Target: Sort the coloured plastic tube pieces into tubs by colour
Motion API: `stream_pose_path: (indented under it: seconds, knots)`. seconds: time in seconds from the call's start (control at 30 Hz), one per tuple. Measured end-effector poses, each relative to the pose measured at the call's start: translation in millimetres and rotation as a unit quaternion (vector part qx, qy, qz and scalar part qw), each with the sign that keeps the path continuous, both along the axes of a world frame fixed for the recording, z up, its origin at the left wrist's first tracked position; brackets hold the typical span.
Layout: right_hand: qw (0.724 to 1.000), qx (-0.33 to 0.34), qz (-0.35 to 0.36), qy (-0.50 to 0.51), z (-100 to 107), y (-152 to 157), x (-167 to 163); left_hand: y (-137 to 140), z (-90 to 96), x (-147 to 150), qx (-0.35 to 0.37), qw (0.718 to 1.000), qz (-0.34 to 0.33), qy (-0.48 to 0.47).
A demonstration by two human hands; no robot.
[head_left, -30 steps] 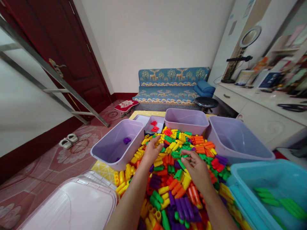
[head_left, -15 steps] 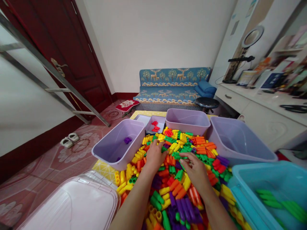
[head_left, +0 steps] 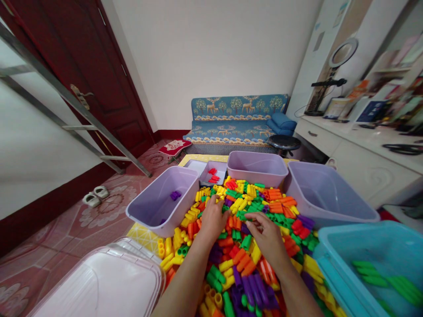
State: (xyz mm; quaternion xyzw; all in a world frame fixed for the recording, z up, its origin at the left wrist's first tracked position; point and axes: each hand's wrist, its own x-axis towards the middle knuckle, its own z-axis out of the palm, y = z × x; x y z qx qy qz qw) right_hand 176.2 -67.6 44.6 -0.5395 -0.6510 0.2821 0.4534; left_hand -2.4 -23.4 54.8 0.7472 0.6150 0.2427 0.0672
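My left hand point(head_left: 213, 218) is over the middle of a large heap of plastic building blocks point(head_left: 244, 259). Its fingers are bent, and a small green block point(head_left: 225, 207) shows between thumb and forefinger, partly hidden. To the right, my right hand point(head_left: 266, 233) hovers low over the heap, thumb and forefinger apart. Its fingertips are beside another green block point(head_left: 241, 215); whether they touch it I cannot tell. Yellow, orange, red, purple and green tube-shaped blocks surround both hands.
Purple bins point(head_left: 165, 193) point(head_left: 257, 176) point(head_left: 330, 193) ring the heap; the left one holds a few purple blocks. A small tray point(head_left: 216, 167) contains red blocks. The teal bin point(head_left: 350, 237) at right has green ones. Pale lids point(head_left: 109, 281) lie at lower left.
Both hands stay almost in place over the heap. The right hand's fingertips have shifted slightly left, and the view has moved a little.
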Motion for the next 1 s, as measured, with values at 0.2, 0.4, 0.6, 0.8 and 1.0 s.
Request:
stream_pose_path:
  seconds: [0.2, 0.4, 0.6, 0.8, 1.0]
  knots:
    - [1.000, 0.001, 0.005, 0.002, -0.8, -0.3, 0.2, 1.5, 1.4, -1.6, 0.046, 0.999, -0.004, 0.024]
    - [1.000, 0.001, 0.008, -0.001, 0.5, -1.5, 0.7, 2.9, 2.8, -3.3, 0.021, 0.999, 0.007, -0.033]
    - [1.000, -0.001, 0.009, -0.005, 0.6, -0.4, 0.4, 0.2, 6.0, -3.0, 0.001, 0.999, 0.018, -0.027]
    - [1.000, -0.004, 0.010, -0.010, 0.2, 0.7, 0.1, 0.1, 6.8, -1.9, -0.018, 0.999, 0.027, 0.027]
    - [1.000, -0.008, 0.007, 0.016, 1.5, 2.8, -0.1, 1.9, 6.5, -7.4, -0.017, 0.999, 0.039, -0.011]
